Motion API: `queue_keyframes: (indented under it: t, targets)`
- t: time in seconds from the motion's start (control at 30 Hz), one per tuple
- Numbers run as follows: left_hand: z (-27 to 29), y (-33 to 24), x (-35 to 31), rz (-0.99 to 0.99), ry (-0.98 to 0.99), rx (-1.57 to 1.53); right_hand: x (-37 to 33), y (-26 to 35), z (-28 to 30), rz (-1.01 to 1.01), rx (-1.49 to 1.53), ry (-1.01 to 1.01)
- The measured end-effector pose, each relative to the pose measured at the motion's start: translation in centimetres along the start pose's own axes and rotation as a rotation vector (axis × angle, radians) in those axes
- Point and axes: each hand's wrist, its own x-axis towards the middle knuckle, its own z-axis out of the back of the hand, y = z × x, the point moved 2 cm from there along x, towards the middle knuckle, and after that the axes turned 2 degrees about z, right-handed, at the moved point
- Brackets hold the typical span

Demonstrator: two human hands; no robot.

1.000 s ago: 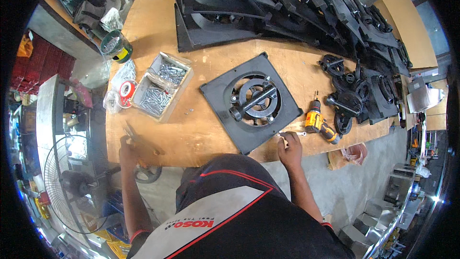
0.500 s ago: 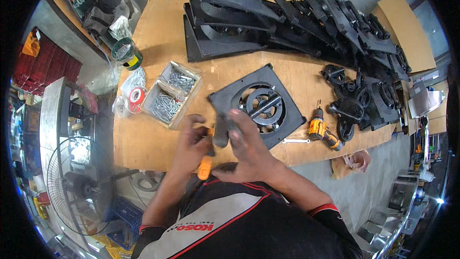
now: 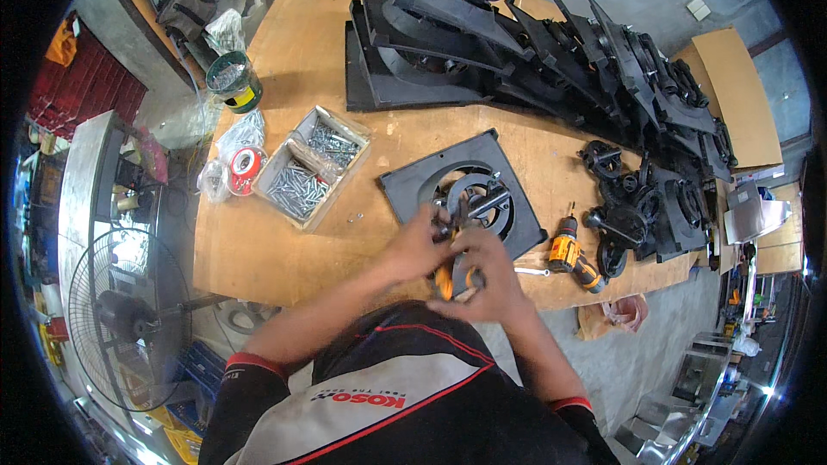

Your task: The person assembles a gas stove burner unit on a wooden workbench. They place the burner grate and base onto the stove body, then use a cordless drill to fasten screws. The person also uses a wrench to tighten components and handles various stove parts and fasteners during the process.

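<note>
My left hand (image 3: 419, 244) and my right hand (image 3: 493, 274) are close together above the near corner of a square black plastic frame (image 3: 422, 179). Between them is an orange-and-black tool (image 3: 444, 282), blurred by motion, so its exact kind is unclear. The right fingers curl around it from the right; the left fingers close at its dark upper end. Behind the hands, the frame has a round opening with a ring and a crossbar (image 3: 489, 200). A combination wrench (image 3: 532, 272) lies right of my right hand, next to an orange-and-black cordless drill (image 3: 564, 245).
A divided box (image 3: 297, 222) of screws stands left of the frame, near a red-and-white tape roll (image 3: 245, 174) and a green tub (image 3: 245, 99). Stacked black frames (image 3: 413, 90) fill the back. Black ring parts (image 3: 629, 220) are piled right. A fan (image 3: 125, 314) stands left of the table.
Both hands have moved right and toward the frame with the tool, and are now closer together. My view has shifted slightly. The frame, drill and wrench stay on the table.
</note>
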Motion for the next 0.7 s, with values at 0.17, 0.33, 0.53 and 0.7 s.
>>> queue_keyframes:
  t: [0.17, 0.33, 0.53, 0.7]
  targets:
    - [5.4, -3.3, 6.1, 0.154, 0.117, -0.013, 3.7, -6.8, 0.4, -0.342, 0.393, -0.233]
    - [7.1, -4.5, 9.7, 0.300, 0.354, -0.108, 6.2, -12.3, -0.4, -0.560, 0.536, -0.184]
    - [6.7, -5.0, 10.1, 0.280, 0.400, -0.167, 6.7, -12.3, 0.7, -0.523, 0.344, -0.147]
    - [6.4, -4.1, 11.4, 0.291, 0.391, -0.117, 7.6, -11.1, 0.4, -0.561, 0.504, -0.167]
